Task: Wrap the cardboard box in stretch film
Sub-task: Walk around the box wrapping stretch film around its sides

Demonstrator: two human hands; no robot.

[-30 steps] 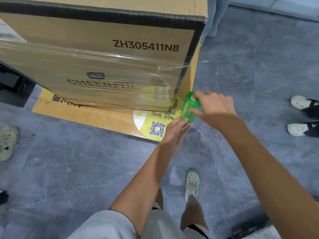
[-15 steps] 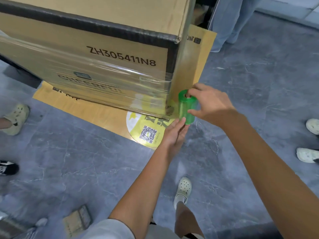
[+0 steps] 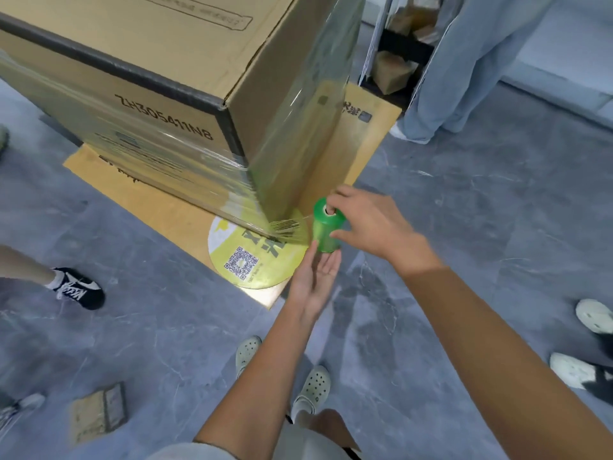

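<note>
A big cardboard box [image 3: 159, 58] stands on a flat cardboard sheet [image 3: 159, 207] on the floor. Clear stretch film [image 3: 292, 127] covers its lower front and its right side. A green roll of film [image 3: 326, 229] stands upright just off the box's near bottom corner, and film runs from it to that corner. My right hand [image 3: 368, 224] grips the roll from the top, with a finger in its core. Under the roll my left hand [image 3: 315, 277] lies palm up, fingers straight, touching its bottom end.
A person in wide blue jeans [image 3: 464, 71] stands at the back right beside a dark shelf [image 3: 394, 54]. Other people's shoes are at the left [image 3: 78, 288] and right [image 3: 593, 317]. A cardboard scrap [image 3: 99, 411] lies at bottom left. My own feet [image 3: 311, 386] are below.
I have stepped to the right around the box corner, and its right side now shows. The roll has travelled round the corner with both hands, pulling film onto that side.
</note>
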